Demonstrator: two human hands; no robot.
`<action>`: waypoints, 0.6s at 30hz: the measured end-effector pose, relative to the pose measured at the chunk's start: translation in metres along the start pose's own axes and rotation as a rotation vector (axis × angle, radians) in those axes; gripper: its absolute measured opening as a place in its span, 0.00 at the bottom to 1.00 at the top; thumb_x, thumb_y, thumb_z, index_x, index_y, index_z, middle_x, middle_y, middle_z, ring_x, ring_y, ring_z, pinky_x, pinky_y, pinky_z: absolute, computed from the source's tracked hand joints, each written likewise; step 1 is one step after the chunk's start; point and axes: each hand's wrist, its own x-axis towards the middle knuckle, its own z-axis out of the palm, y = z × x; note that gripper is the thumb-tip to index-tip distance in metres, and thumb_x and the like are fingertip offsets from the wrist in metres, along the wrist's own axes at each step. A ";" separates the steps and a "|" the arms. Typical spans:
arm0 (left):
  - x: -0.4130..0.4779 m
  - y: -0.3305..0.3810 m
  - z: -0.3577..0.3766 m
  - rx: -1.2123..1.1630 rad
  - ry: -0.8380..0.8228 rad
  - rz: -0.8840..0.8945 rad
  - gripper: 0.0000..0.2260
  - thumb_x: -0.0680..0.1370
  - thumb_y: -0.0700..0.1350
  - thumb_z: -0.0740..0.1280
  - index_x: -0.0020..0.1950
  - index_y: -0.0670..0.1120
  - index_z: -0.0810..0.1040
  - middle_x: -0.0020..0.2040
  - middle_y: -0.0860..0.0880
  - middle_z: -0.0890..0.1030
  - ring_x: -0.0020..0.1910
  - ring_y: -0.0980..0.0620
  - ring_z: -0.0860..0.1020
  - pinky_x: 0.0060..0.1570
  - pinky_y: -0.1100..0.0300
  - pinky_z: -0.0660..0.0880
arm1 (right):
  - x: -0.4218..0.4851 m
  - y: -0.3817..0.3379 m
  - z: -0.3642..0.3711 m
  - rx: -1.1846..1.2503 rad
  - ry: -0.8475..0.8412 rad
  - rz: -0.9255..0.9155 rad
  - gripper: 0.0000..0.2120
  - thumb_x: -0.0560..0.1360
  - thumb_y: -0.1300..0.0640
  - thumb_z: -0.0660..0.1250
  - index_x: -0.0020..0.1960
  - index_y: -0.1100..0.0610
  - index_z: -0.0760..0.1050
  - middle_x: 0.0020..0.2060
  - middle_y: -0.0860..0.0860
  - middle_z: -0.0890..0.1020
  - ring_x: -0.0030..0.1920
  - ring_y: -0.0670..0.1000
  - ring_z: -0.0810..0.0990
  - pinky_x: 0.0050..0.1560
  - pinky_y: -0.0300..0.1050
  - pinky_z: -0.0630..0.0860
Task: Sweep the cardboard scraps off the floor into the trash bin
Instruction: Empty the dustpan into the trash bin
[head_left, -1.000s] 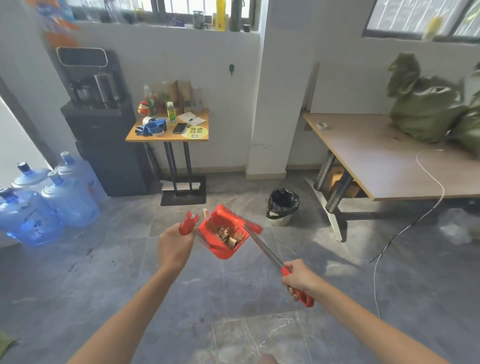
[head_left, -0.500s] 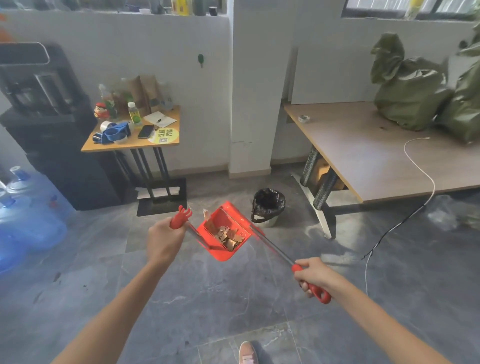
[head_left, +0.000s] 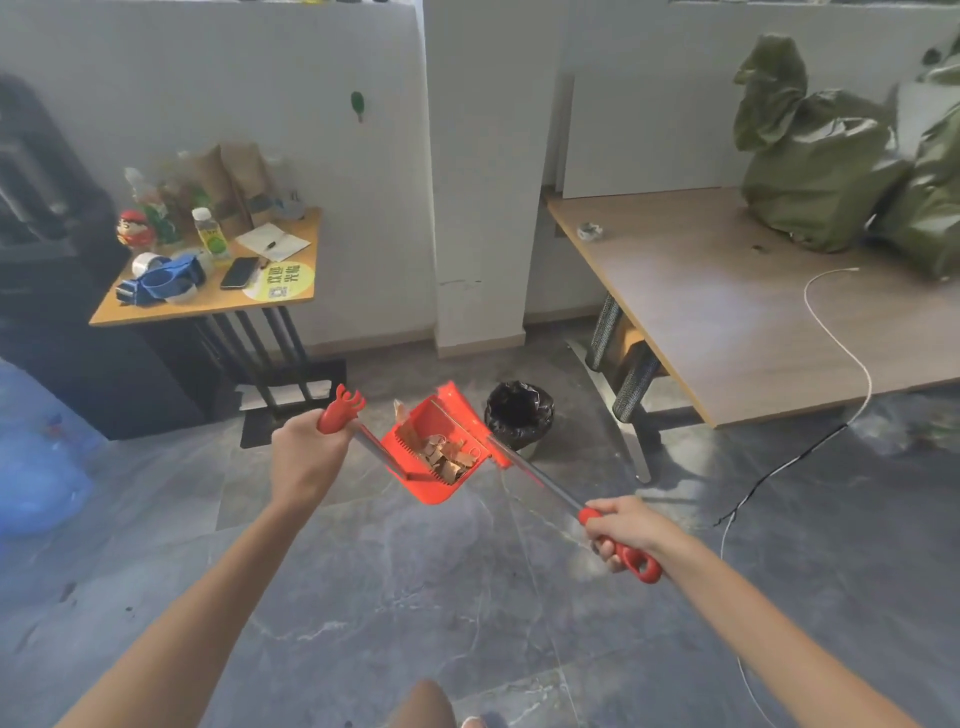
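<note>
Now your left hand (head_left: 306, 460) clamps the dustpan (head_left: 435, 453) handle and your right hand (head_left: 621, 525) the broom handle (head_left: 545, 488), cardboard scraps (head_left: 448, 453) in the raised pan just left of the trash bin (head_left: 518, 413); next, likely carry right and tip.

You've got a red dustpan (head_left: 434, 470) with brown cardboard scraps (head_left: 447, 453), black-lined trash bin (head_left: 519, 413), grey marbled floor (head_left: 415, 597).
</note>
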 end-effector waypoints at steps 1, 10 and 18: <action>0.011 0.002 0.003 0.000 0.001 0.008 0.13 0.70 0.53 0.70 0.38 0.44 0.81 0.29 0.44 0.79 0.32 0.42 0.78 0.34 0.51 0.74 | 0.006 -0.006 -0.002 0.011 0.003 -0.002 0.30 0.73 0.73 0.59 0.74 0.60 0.62 0.29 0.56 0.72 0.16 0.44 0.67 0.19 0.33 0.65; 0.122 0.035 0.041 0.017 -0.048 0.093 0.13 0.69 0.54 0.69 0.36 0.44 0.80 0.30 0.43 0.80 0.33 0.42 0.78 0.38 0.48 0.77 | 0.059 -0.082 -0.012 0.058 0.016 -0.004 0.22 0.73 0.73 0.60 0.66 0.64 0.71 0.29 0.56 0.71 0.17 0.45 0.68 0.19 0.34 0.66; 0.218 0.066 0.062 0.036 -0.102 0.175 0.14 0.69 0.57 0.69 0.38 0.45 0.81 0.29 0.45 0.79 0.32 0.43 0.78 0.37 0.49 0.79 | 0.096 -0.157 -0.027 0.112 0.061 0.006 0.25 0.74 0.72 0.62 0.70 0.61 0.67 0.32 0.57 0.73 0.19 0.44 0.69 0.19 0.34 0.68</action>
